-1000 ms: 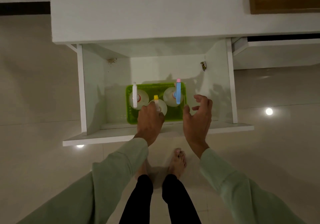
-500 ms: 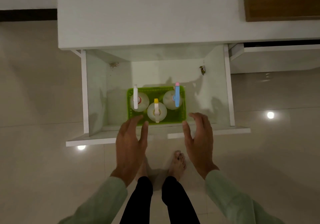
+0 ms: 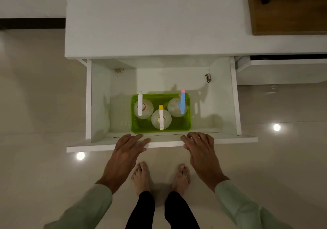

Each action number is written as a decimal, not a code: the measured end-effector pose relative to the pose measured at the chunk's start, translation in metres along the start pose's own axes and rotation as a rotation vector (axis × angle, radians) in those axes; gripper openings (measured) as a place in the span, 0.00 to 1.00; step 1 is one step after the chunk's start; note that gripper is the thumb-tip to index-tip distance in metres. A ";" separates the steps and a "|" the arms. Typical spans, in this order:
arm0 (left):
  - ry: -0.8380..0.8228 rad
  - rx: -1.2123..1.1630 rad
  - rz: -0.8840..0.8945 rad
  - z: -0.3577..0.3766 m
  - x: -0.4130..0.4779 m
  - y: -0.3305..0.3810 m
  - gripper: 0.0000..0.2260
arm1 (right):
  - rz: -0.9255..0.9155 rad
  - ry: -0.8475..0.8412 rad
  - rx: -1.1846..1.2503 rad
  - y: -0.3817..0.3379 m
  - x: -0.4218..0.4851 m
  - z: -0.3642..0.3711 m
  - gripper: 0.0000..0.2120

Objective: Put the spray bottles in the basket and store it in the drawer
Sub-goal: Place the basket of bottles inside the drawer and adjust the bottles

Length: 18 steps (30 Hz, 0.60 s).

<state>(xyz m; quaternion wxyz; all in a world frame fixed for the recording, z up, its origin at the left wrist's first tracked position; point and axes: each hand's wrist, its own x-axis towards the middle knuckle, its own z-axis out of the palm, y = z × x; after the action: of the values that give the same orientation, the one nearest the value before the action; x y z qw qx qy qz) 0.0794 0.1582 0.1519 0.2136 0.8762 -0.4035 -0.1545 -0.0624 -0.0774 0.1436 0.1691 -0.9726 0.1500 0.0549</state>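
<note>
1. With fingers spread and laid flat, the left hand [image 3: 126, 150] rests palm-down on the top edge of the drawer front [image 3: 92, 146], lower centre-left of frame; nothing is gripped.
2. Right hand [image 3: 200, 149], lower centre-right: fingers slightly curled, close together, tips over the same front edge, thumb against its near face. Not closed around anything. Contact looks likely; I can't tell how firm it is.
3. Both hands sit well apart, one on each side of the basket's width, and neither touches the basket.
4. Green basket [image 3: 188, 122] is inside the open drawer [image 3: 212, 104], on the drawer floor, at the near side just behind the front panel, roughly centred left-right in frame.
5. Three translucent spray bottles stand upright in the basket:
   - white-headed bottle [image 3: 143, 109], left part of the basket
   - yellow-headed bottle [image 3: 161, 119], centre, nearest the front edge
   - blue-headed bottle [image 3: 177, 107] with pink nozzle tip, right part
6. Yellow one sits just beside both neighbours; I can't tell whether they touch.
7. The drawer is pulled fully out from the white cabinet [image 3: 150, 25], which fills the upper centre of the frame.
8. A small crumpled wrapper [image 3: 208, 78] lies in the drawer's far right corner; a brownish stain [image 3: 118, 70] is in the far left corner.
9. Light green sleeves [image 3: 85, 209] run to the bottom corners; bare feet [image 3: 141, 175] on glossy tile floor [image 3: 35, 104] at bottom centre, between the arms.
10. A second drawer [image 3: 283, 69], partly open, upper right.
</note>
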 end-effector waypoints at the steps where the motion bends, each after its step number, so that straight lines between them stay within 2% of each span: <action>1: 0.014 0.000 0.000 0.000 0.004 -0.001 0.24 | 0.002 0.004 -0.005 0.000 0.005 0.000 0.15; 7: 0.106 0.095 -0.039 -0.007 0.039 -0.011 0.20 | -0.037 0.072 -0.067 0.010 0.041 -0.006 0.12; 9: 0.130 0.154 -0.055 -0.013 0.054 -0.013 0.23 | -0.048 0.087 -0.073 0.014 0.057 -0.008 0.12; 13: 0.163 0.199 -0.069 -0.025 0.085 -0.016 0.32 | -0.049 0.100 -0.086 0.017 0.090 -0.019 0.23; 18: 0.189 0.266 -0.086 -0.039 0.127 -0.020 0.39 | -0.148 0.150 -0.207 0.019 0.135 -0.041 0.34</action>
<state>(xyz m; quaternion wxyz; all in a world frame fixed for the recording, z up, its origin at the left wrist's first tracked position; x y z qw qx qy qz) 0.1890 0.0813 0.1625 0.1258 0.9238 -0.3607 -0.0255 0.0623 -0.1452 0.1545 0.0599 -0.9946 0.0834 -0.0153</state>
